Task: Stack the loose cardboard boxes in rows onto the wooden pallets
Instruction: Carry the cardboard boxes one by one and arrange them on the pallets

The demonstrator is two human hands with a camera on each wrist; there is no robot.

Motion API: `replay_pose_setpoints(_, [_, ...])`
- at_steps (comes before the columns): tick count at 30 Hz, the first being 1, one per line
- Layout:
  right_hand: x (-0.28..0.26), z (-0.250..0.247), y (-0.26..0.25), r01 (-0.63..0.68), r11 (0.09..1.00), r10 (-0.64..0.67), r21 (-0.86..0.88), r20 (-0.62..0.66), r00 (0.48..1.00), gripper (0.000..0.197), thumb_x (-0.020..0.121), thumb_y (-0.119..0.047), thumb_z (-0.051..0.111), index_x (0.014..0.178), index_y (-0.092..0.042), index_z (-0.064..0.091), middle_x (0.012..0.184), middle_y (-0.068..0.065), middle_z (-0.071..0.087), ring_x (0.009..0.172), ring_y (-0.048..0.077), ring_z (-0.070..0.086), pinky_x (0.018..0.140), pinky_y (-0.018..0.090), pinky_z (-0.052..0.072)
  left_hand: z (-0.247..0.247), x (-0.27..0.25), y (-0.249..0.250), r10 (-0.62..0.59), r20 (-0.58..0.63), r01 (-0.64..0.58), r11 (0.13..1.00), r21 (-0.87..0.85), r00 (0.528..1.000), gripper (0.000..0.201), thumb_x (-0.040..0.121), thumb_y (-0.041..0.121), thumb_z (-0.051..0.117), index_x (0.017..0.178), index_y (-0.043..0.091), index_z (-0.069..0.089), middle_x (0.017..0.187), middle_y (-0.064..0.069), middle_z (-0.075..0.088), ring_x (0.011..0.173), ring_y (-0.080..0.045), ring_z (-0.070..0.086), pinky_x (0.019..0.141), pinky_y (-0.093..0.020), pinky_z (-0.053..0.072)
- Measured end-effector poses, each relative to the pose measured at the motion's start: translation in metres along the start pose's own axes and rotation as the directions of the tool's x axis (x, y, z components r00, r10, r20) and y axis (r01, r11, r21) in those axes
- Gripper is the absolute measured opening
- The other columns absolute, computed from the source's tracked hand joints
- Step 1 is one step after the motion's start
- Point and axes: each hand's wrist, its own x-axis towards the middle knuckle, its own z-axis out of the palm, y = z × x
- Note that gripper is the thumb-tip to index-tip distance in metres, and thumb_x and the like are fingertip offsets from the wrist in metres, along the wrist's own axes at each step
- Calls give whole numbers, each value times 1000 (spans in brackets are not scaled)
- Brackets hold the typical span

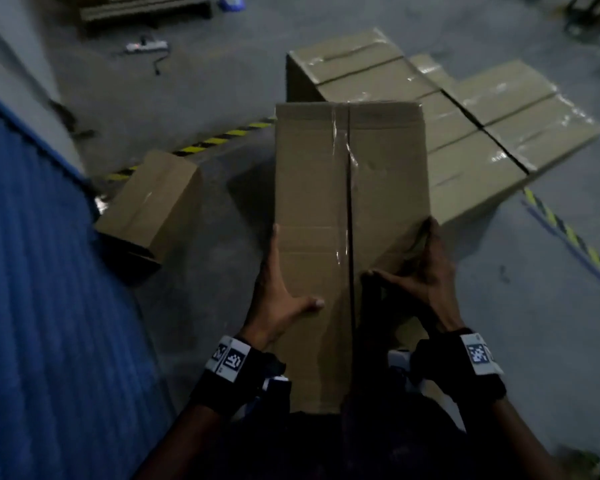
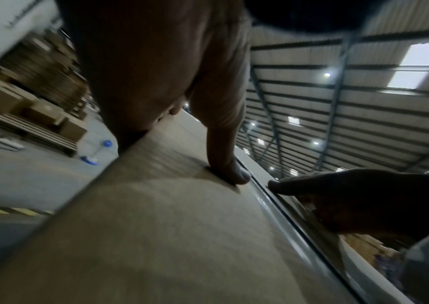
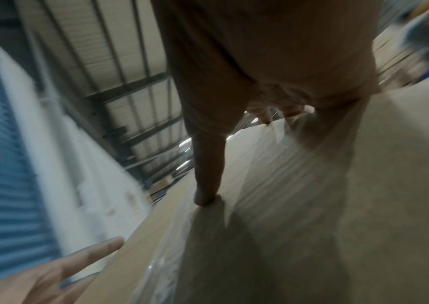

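Observation:
I carry a long taped cardboard box [image 1: 312, 188] lengthwise in front of me, above the floor. My left hand [image 1: 281, 289] grips its left edge, thumb on the top face and fingers along the side. My right hand [image 1: 426, 271] grips the right edge, thumb on top and fingers wrapped over the edge. In the left wrist view my left thumb [image 2: 229, 164] presses the box top [image 2: 156, 226] beside the tape seam. The right thumb [image 3: 208, 174] lies on the box top [image 3: 312, 205]. Ahead on the right are rows of stacked boxes [image 1: 482, 133]; what is under them is hidden.
One loose box [image 1: 153, 206] lies tilted on the grey floor at the left, next to a blue ribbed wall [image 1: 32, 271]. Yellow-black tape [image 1: 222, 138] crosses the floor. A power strip [image 1: 146, 46] and a blurred low wooden stack [image 1: 142, 8] lie farther back.

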Motion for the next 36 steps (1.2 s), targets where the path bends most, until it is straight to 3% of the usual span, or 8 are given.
replay_pose_setpoints(2, [-14, -35, 32, -43, 998, 40, -46, -75, 996, 137, 48, -53, 91, 156, -21, 13, 149, 16, 38, 134, 39, 38, 112, 52, 32, 37, -10, 17, 20, 73, -19, 1000, -22, 997, 141, 55, 17, 94, 155, 34, -4, 155, 17, 7, 133, 13, 8, 106, 3, 9])
replay_pose_setpoints(6, [-38, -99, 96, -131, 990, 119, -51, -190, 974, 137, 51, -53, 91, 156, -15, 11, 149, 17, 35, 136, 36, 34, 113, 49, 28, 110, -21, 53, 77, 235, -68, 997, -46, 969, 141, 55, 19, 94, 152, 44, -5, 162, 11, 7, 146, -8, 16, 119, -39, 23])
replay_pose_setpoints(16, [-87, -242, 271, -336, 931, 364, 140, -341, 867, 135, 57, -52, 90, 156, -22, 4, 155, 11, 25, 141, 31, 24, 118, 51, 20, 318, -44, 148, 150, 572, -135, 988, -70, 806, 141, 55, 17, 94, 150, 50, -3, 159, 4, 19, 142, -17, 30, 113, -54, 34])
replay_pose_setpoints(19, [-81, -271, 310, -371, 912, 410, 175, -369, 834, 136, 55, -54, 90, 156, -23, 3, 155, 11, 24, 141, 33, 24, 117, 49, 19, 368, -39, 171, 167, 622, -146, 986, -84, 765, 140, 56, 16, 93, 152, 47, -4, 158, 3, 22, 137, -11, 33, 111, -40, 36])
replay_pose_setpoints(21, [-69, -290, 336, -392, 900, 436, 191, -385, 813, 137, 55, -55, 89, 156, -22, 3, 156, 11, 23, 141, 32, 23, 117, 46, 18, 403, -31, 184, 183, 643, -165, 982, -88, 743, 139, 56, 17, 93, 152, 46, -4, 158, 4, 21, 135, -7, 34, 108, -30, 37])
replay_pose_setpoints(24, [-43, -316, 369, -402, 895, 446, 194, -409, 796, 138, 54, -54, 90, 156, -20, 4, 155, 12, 26, 141, 32, 25, 116, 44, 18, 455, -11, 200, 208, 659, -203, 975, -86, 722, 139, 53, 26, 94, 151, 49, -2, 158, 5, 22, 137, -12, 36, 111, -46, 39])
replay_pose_setpoints(31, [69, -397, 448, -446, 878, 476, 175, -427, 769, 136, 52, -60, 88, 155, -24, 6, 151, 10, 29, 136, 35, 30, 111, 45, 26, 601, 72, 239, 196, 661, -203, 977, -67, 725, 143, 41, 50, 94, 148, 56, 1, 158, 6, 25, 141, -16, 33, 111, -52, 38])
replay_pose_setpoints(36, [157, -466, 491, -458, 872, 486, 173, -423, 765, 132, 52, -55, 90, 153, -27, 10, 147, 8, 32, 133, 35, 31, 108, 43, 28, 692, 131, 288, 196, 699, -114, 980, -163, 688, 137, 53, 24, 95, 152, 46, 4, 158, 8, 22, 140, -14, 34, 114, -47, 36])
